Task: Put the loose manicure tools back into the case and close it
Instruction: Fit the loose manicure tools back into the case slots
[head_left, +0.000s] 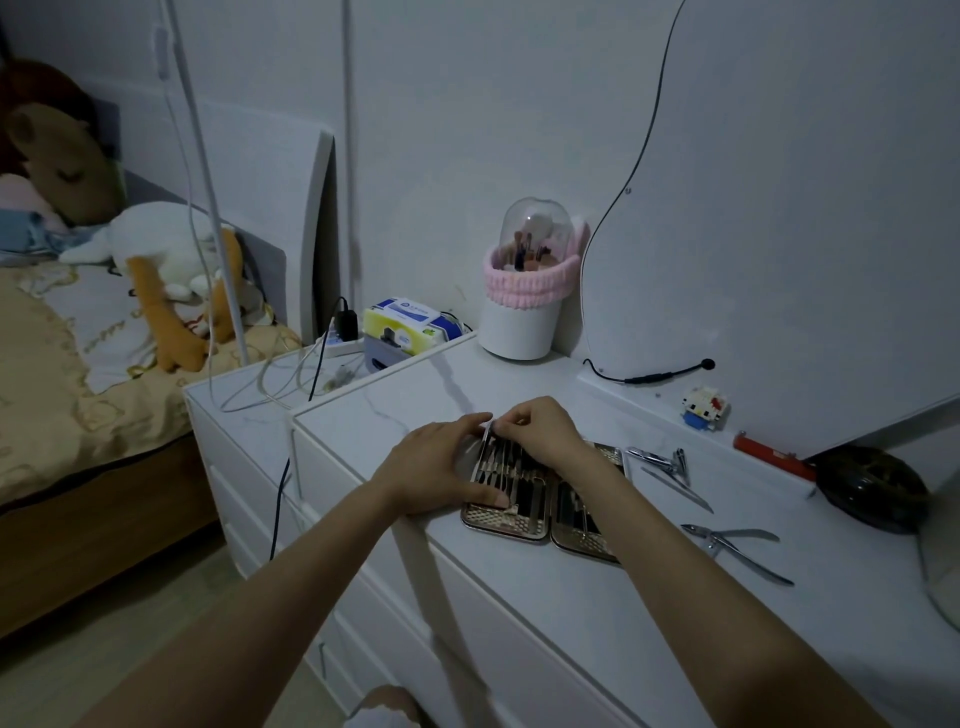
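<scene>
I have the case (540, 512) lying open near the front edge of the worktop (571, 597), its two halves spread flat so the slots face up. My left hand (441, 467) lies flat across the case's left half, fingers straight, I judge to keep it from sliding while the other hand works. My right hand (540, 431) has its fingertips pinched on a slim metal tool (488, 436) at the far end of that left half, apparently seating it in a slot beside the ones already lined up there.

Loose pieces wait to the right of the case: nail clippers (662, 460) and a thin file (678, 491) toward the back edge, and cuticle nippers (737, 551) nearer the front. Past them, by the right edge, sits a dark round object (872, 488), which I cannot identify. A toy figure (704, 407) and a brush holder (524, 291) stand well back. My right forearm crosses the case's right half, so closing must wait.
</scene>
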